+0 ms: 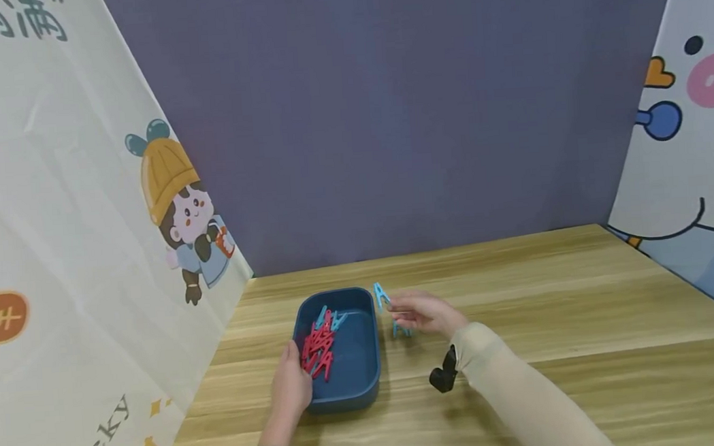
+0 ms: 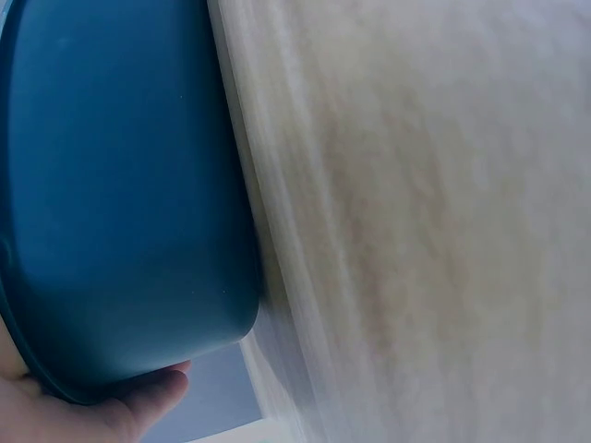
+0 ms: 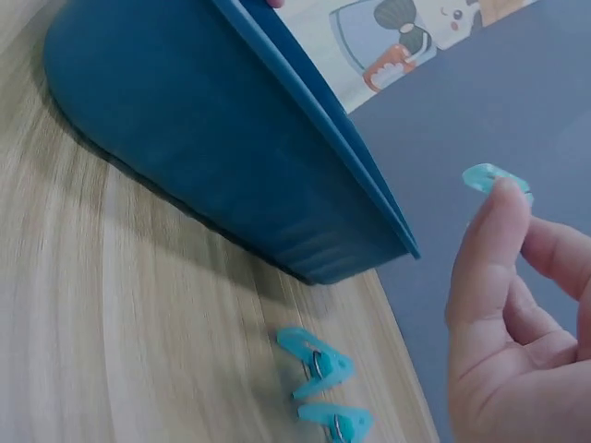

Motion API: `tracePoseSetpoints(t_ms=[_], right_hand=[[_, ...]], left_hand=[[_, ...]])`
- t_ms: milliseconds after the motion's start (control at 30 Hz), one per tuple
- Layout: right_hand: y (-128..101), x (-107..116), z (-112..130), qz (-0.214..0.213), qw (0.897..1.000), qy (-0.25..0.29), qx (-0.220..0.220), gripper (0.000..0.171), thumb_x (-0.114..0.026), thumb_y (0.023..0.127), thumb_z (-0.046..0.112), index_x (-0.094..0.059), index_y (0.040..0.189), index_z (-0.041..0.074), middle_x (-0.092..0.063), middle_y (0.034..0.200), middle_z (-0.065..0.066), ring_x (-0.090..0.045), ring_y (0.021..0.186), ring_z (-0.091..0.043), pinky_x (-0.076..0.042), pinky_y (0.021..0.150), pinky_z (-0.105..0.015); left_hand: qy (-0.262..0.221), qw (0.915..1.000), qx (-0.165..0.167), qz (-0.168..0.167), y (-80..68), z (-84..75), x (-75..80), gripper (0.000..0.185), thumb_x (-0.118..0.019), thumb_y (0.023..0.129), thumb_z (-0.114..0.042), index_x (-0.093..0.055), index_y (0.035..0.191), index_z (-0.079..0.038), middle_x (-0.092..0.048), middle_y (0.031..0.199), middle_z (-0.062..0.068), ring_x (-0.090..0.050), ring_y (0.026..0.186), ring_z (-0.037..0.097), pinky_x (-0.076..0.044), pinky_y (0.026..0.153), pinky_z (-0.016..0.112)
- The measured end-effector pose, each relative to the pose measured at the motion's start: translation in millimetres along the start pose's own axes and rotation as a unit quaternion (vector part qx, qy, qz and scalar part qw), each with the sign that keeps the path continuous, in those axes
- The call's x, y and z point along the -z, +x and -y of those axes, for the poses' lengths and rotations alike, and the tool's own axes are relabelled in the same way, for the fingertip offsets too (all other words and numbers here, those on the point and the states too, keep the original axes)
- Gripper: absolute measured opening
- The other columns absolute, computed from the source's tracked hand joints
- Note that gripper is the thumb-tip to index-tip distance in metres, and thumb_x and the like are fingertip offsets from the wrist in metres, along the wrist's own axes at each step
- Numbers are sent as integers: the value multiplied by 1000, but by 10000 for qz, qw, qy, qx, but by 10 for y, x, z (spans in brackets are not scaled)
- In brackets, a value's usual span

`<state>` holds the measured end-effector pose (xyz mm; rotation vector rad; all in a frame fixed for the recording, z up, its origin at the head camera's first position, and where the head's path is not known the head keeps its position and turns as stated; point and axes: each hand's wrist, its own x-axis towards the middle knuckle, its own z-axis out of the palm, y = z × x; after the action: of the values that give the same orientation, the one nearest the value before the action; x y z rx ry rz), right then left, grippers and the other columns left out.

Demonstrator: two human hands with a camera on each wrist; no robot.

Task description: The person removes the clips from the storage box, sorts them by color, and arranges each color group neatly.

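A dark blue plastic bin stands on the table with several red clothespins and a few light blue ones heaped at its left side. My left hand grips the bin's left wall, thumb over the rim. Just right of the bin, my right hand pinches a light blue clothespin between thumb and fingertips, raised near rim height. On the table below that hand lie two more light blue clothespins, partly hidden by it in the head view.
The wood-grain table extends far to the right. A dark grey-blue panel rises behind it. White printed sheets with cartoon figures hang at both sides. A black strap sits at the right wrist.
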<state>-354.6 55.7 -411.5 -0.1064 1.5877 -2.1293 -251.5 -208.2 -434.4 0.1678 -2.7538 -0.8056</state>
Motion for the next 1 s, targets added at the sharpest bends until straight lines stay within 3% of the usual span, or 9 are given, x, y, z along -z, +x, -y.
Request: tracePoseSetpoints(t_ms=[233,433,567,733,1000], right_hand=[[-75,202,12,3,9999,132,-99,26,-51,93,9,-52,115,-5,-65,93,-6,-61,64,-5,-51,58,-14],[-115,333,-11,-136,9995,253,-157,10,-51,92,8,-59,92,2,-61,74,-2,-59,59,-6,-50,55,-14],[-140,408,-39,-175,9995,198,-189,14,-52,92,9,-59,82,4,-58,65,1,-56,55,-5,-49,52,-13],[-156,515,-86,-196,9996,142,-138,19,-51,92,9,-60,76,6,-56,62,3,-52,51,-2,-45,49,-10],[-212,659,-119,-659,9976,-33,-202,17,-52,91,9,-60,77,4,-55,58,4,-49,47,0,-42,44,-8]], left_hand=[[32,10000,-86,-18,4,-16,7,53,-44,82,10,-31,132,19,-34,135,34,-36,122,45,-32,100,51],[-39,9997,162,157,14,-24,18,54,-43,84,9,-27,135,17,-30,138,32,-32,125,44,-30,101,51],[-61,9995,218,216,3,-12,19,54,-42,85,9,-26,136,16,-29,139,32,-31,125,44,-29,102,52],[-58,9994,252,237,-11,-1,29,54,-42,85,9,-25,136,17,-28,138,33,-31,125,45,-30,101,53],[-10,9993,201,317,12,-30,21,54,-42,86,8,-25,136,17,-28,138,34,-31,125,45,-30,101,53]])
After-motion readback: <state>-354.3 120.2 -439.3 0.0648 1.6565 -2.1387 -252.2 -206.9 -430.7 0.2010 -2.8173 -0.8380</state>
